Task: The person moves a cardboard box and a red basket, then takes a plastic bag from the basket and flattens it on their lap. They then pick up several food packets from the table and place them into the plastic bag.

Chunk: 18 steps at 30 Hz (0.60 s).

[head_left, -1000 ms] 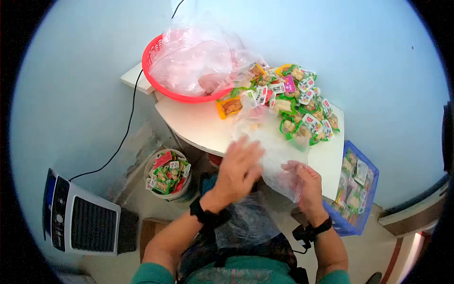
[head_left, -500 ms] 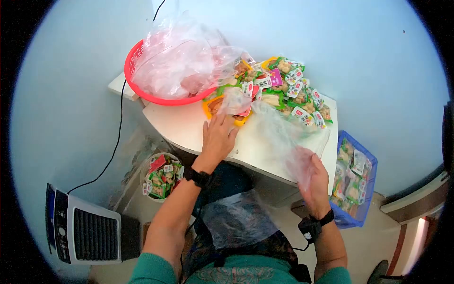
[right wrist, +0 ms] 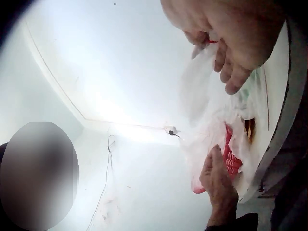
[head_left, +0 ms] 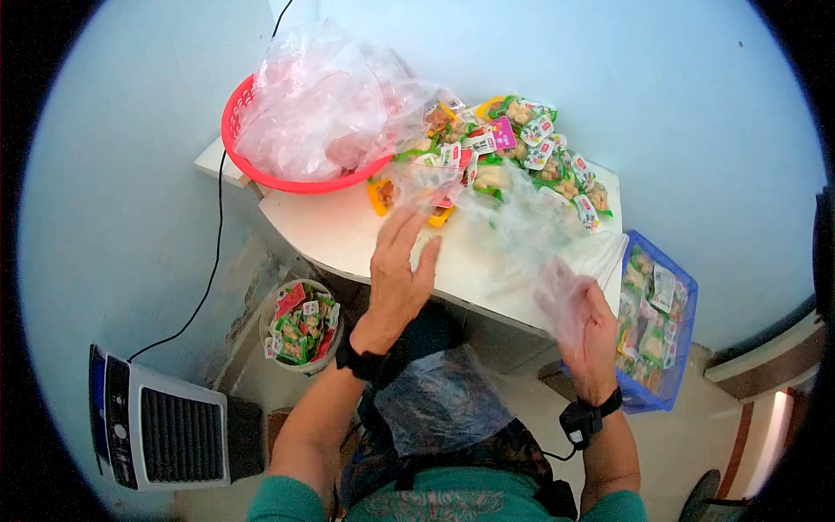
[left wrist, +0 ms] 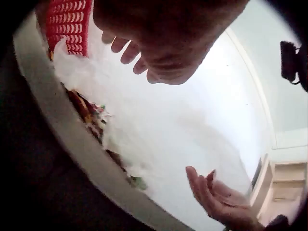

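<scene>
One left hand (head_left: 400, 277), one right hand (head_left: 593, 337). One bench (head_left: 317, 222), one basket (head_left: 304, 185), one crate (head_left: 651, 400), one bucket (head_left: 323, 365), one cooler (head_left: 181, 431). Packets (head_left: 537, 130): over ten on bench. Bags (head_left: 526, 230): several, overlapping, exact count unclear.

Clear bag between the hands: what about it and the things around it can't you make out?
Clear bag: where its mouth lies; head view, blurred, see-through film.
Left hand: any contact with the bag; head view, blurred.
Tabletop packets: their small print; head view, too small.
Red basket: its floor; head view, covered by heaped plastic.
</scene>
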### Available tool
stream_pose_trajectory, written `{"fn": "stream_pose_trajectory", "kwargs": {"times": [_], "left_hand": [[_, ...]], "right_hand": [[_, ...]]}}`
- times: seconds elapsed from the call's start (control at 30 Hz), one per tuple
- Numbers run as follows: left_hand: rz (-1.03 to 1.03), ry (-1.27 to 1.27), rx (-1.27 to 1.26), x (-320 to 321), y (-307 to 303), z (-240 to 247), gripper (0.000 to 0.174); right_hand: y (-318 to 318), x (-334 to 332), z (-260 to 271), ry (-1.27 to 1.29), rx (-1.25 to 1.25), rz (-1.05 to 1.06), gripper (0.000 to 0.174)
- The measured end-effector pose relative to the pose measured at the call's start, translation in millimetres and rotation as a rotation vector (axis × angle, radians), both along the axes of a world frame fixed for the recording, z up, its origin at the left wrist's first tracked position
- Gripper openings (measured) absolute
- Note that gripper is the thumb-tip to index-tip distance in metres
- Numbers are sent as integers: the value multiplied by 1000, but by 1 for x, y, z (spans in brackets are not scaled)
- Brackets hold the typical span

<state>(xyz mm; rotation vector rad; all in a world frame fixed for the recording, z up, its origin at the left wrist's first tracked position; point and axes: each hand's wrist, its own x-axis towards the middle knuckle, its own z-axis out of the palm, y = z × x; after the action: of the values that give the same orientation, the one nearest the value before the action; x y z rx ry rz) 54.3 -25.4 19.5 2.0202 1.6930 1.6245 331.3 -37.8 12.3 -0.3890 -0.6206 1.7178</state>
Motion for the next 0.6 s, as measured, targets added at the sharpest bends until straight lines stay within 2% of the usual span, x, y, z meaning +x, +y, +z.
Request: {"fn": "stream_pose_trajectory", "kwargs": {"times": [0.07,0.17,0.2,0.3,0.43,0.47,0.6], "left_hand": [[-272,-433,-256,14,-22,13,44],[-650,-1222,-562,22,-51,15,49],[-734,-1333,-532,26,-60,12,44],[-597,-1126,-687,21,-86,4,36],[-484,-1151,-652,11,-120,-5,28],[-397,-1154,-634,8,-127,-7,22],[-229,-1171,-729,-9,-162,-16,12]], "right_hand": [[-13,-3,11,-63,7,43,30],[-28,-8,14,-249,44,75,31],[-31,-9,13,-259,44,96,31],[-40,-10,6,-283,23,146,30],[-46,-6,-6,-366,-47,114,30],[-48,-5,-9,-406,-67,94,30],[-50,0,-18,-482,-116,96,29]]}}
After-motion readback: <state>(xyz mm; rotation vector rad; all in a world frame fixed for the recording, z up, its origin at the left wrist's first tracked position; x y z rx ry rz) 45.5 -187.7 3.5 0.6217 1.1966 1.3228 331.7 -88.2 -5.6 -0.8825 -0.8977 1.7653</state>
